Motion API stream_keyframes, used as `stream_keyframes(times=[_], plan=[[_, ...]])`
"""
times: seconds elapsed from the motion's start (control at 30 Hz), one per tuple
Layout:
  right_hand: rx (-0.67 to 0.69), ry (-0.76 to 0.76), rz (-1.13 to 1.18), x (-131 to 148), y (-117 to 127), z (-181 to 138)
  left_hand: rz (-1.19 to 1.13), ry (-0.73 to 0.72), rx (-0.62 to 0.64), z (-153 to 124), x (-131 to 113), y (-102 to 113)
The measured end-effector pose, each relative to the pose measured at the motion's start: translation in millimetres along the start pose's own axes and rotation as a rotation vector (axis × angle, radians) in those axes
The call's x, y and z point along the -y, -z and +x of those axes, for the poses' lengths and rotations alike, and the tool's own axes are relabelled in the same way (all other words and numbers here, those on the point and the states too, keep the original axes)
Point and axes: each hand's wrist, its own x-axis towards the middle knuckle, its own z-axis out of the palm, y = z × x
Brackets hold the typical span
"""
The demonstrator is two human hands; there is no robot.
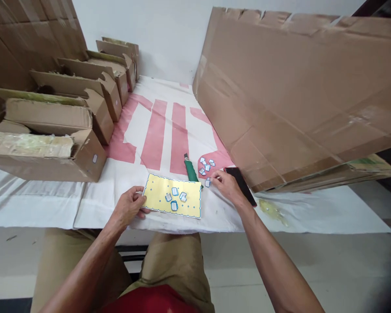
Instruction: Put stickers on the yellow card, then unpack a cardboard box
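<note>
A yellow card point(159, 193) with a blue dotted border lies near the table's front edge, with several small blue-edged white tags point(175, 197) on it. My left hand point(129, 205) pinches the card's left edge. My right hand point(226, 184) reaches just right of the card, its fingertips on one small tag point(207, 182). More loose tags point(206, 165) lie in a small heap behind that hand. A green-handled cutter point(191, 168) lies between the card and the heap.
A row of open cardboard boxes point(52, 143) lines the left side. A big flattened cardboard sheet point(296, 95) leans at the right. A dark phone point(243, 182) lies beside my right wrist. The table wears a white cloth with red stripes point(156, 130).
</note>
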Motion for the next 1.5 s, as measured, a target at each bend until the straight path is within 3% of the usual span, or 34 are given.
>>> stream_keyframes(times=[0.13, 0.37, 0.47, 0.63, 0.87, 1.1, 1.27, 1.33, 1.4, 1.5], plan=[[0.083, 0.043, 0.07, 23.0, 1.4, -21.5, 0.005, 0.004, 0.002, -0.2, -0.8, -0.3], [0.211, 0.132, -0.086, 68.6, -39.0, -55.9, -0.01, -0.011, -0.004, 0.3, 1.9, -0.5], [0.194, 0.132, -0.175, 62.3, -24.9, -45.3, -0.007, -0.01, -0.001, 0.5, 1.5, -1.0], [0.099, 0.081, -0.345, 32.1, 4.4, 1.1, -0.01, 0.002, -0.013, -0.3, -0.8, -1.9], [0.051, 0.163, -0.499, 11.1, -15.7, 18.8, -0.02, 0.004, -0.027, 0.7, 1.5, -3.1], [-0.109, 0.239, -0.415, 2.5, -22.0, 21.9, -0.018, -0.002, -0.043, 0.7, 1.9, -4.7], [-0.177, 0.349, -0.299, 40.7, -23.3, 2.7, -0.036, -0.039, -0.022, 5.1, 7.8, -2.8], [-0.083, 0.446, -0.329, 70.6, -34.1, -6.2, -0.037, -0.046, -0.01, 6.4, 10.0, -1.2], [0.12, 0.568, -0.437, 102.2, -50.6, -12.4, -0.032, -0.048, -0.008, 7.0, 11.6, 0.0], [0.264, 0.667, -0.492, 137.3, -74.6, -13.5, -0.028, -0.054, -0.013, 8.3, 13.1, 0.5]])
